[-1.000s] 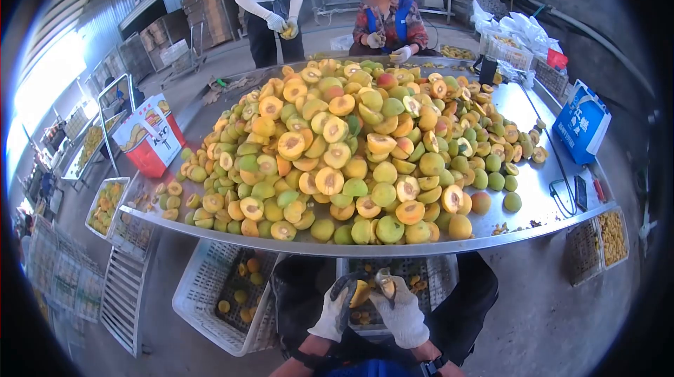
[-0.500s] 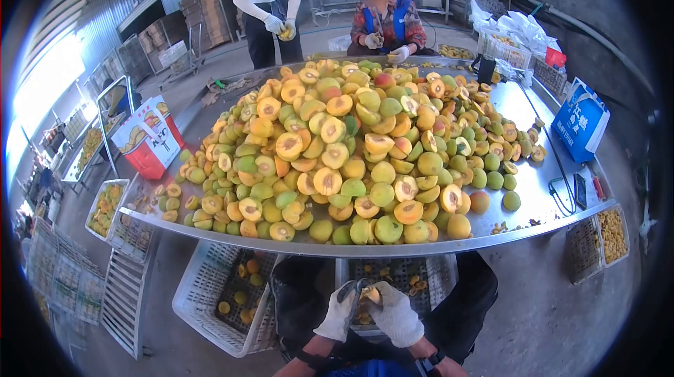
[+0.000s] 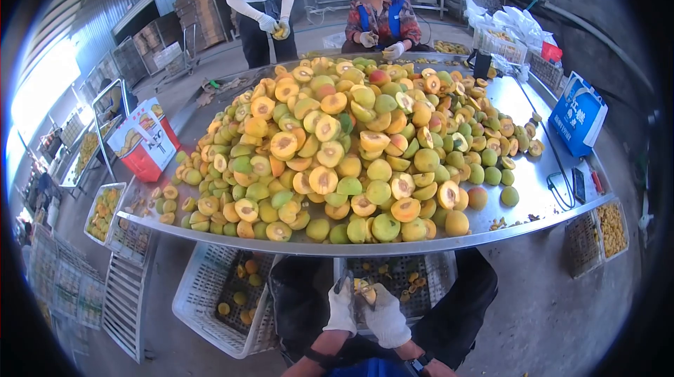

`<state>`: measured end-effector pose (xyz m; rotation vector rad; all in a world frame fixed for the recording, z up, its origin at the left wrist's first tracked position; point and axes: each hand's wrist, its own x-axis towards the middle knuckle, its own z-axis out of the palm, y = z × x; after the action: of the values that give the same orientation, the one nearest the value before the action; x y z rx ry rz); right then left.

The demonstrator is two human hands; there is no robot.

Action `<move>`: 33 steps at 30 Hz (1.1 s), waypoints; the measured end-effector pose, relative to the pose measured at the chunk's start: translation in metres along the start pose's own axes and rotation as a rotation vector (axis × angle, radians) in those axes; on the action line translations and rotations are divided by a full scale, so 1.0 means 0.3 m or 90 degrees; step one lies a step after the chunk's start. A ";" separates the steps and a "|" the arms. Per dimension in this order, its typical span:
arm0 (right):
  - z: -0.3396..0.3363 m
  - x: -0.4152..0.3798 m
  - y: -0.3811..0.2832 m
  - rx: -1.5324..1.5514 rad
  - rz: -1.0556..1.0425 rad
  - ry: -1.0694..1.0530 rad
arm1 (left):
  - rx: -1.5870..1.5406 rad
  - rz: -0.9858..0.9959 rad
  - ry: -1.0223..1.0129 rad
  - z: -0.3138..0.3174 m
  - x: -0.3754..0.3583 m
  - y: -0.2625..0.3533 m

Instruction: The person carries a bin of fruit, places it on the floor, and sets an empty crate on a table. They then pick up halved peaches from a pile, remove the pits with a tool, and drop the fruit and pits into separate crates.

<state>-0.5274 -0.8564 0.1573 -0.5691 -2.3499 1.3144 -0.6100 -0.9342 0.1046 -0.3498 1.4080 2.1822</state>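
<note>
My two gloved hands meet low in the view, above the white crate between my knees. My right hand (image 3: 386, 315) is closed around a yellow peach piece (image 3: 364, 291). My left hand (image 3: 340, 307) is closed right beside it, its fingertips dark; whether they grip a small tool or are only stained I cannot make out. Below them the white crate (image 3: 437, 280) holds scattered peach scraps. Beyond, a large heap of whole and halved peaches (image 3: 323, 156) covers the metal table (image 3: 330, 247).
Another white crate (image 3: 193, 300) with a few peaches stands left of my legs. On the table are a red-and-white paper bag (image 3: 149, 147), a blue bag (image 3: 577, 118) and a phone (image 3: 578, 184). Two gloved people work across the table. A filled crate (image 3: 597, 236) stands right.
My hands have stayed together over the crate, and the right has shifted slightly left and turned around the peach piece. The whole view has moved a little.
</note>
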 end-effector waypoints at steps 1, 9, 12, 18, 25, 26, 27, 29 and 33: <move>-0.015 0.000 0.007 0.008 -0.018 0.020 | 0.021 -0.031 -0.013 -0.012 0.004 0.002; -0.169 0.015 0.040 0.063 0.135 0.028 | 0.149 -0.088 -0.103 -0.038 -0.034 0.062; -0.142 0.012 -0.017 0.119 0.104 -0.016 | 0.133 -0.040 -0.070 -0.036 -0.032 -0.002; -0.099 0.011 0.006 0.004 0.061 -0.045 | 0.110 -0.007 -0.208 -0.045 -0.026 0.000; -0.099 0.005 0.018 0.078 0.082 -0.034 | 0.102 -0.022 -0.175 -0.026 -0.042 0.004; -0.098 0.007 0.020 0.100 0.085 -0.036 | 0.106 -0.018 -0.172 -0.026 -0.042 0.005; -0.096 0.009 0.025 0.089 0.086 -0.046 | 0.125 -0.010 -0.167 -0.027 -0.040 0.002; -0.091 0.014 0.042 0.069 0.088 -0.070 | 0.163 0.006 -0.153 -0.038 -0.034 -0.005; -0.061 0.006 0.140 0.183 0.122 -0.119 | 0.245 0.076 -0.230 -0.062 -0.012 -0.015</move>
<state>-0.5129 -0.8224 0.1302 -0.6153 -2.2309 1.8265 -0.6056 -0.9505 0.0950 0.2604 1.6175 1.8811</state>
